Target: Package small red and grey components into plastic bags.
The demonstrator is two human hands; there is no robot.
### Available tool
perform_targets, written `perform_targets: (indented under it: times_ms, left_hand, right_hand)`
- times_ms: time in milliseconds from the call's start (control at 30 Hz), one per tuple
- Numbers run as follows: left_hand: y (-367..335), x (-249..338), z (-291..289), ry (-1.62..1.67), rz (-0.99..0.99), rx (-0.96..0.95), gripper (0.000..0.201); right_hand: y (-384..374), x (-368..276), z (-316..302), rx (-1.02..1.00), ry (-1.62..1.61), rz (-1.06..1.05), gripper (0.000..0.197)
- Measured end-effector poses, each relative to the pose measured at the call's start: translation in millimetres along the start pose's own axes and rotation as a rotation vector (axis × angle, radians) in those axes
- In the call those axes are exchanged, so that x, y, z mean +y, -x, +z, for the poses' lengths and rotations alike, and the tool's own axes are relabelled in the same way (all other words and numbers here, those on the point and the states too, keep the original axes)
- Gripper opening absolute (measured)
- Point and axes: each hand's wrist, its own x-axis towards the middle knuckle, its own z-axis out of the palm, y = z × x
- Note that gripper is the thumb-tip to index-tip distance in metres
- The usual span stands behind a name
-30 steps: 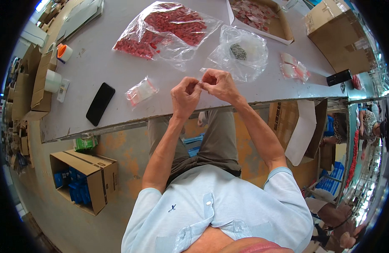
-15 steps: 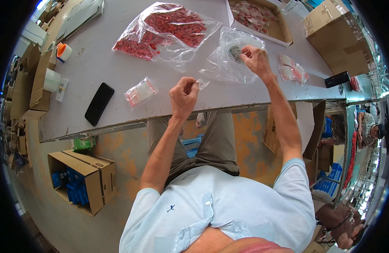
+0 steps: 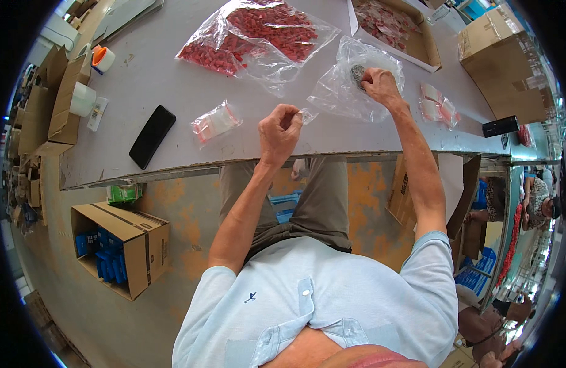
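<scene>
My left hand [image 3: 279, 133] is closed in a pinch on a small clear plastic bag [image 3: 309, 116], just above the table. Farther right, my right hand [image 3: 384, 86] reaches over a large clear plastic bag [image 3: 341, 91] lying spread on the table. Its fingertips press together at a heap of small grey, metallic-looking pieces [image 3: 357, 73] on that bag; whatever they pinch is too small to make out. Left of my left hand lies a packet of small clear bags with red edges [image 3: 216, 122]. More such packets [image 3: 438, 107] lie right of my right hand.
A big clear bag of small red parts [image 3: 258, 37] lies at the back. Behind the right hand stands a shallow box [image 3: 427, 52] of filled little bags. A black phone [image 3: 152, 137] rests near the front edge, cardboard boxes [image 3: 500, 64] at both ends. A black cylinder [image 3: 500, 126] lies right.
The whole view has shifted slightly, moving the table's things right and a little up. Both hands keep almost the same pose, the right fingertips still at the grey pieces.
</scene>
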Motion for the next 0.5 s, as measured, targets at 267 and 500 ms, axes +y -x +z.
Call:
perform_targets:
  times_ms: [267,500]
  left_hand:
    - [0.5,-1.2,-0.3,-0.022,-0.001,0.020,0.005]
    - [0.7,8.6,3.2,-0.014,-0.036,0.063,0.009]
  right_hand:
    - [16.2,-19.0,-13.9,0.129,-0.168,-0.035,0.014]
    - [92.7,-130.9,-24.5,0.260,-0.608,-0.167,0.012]
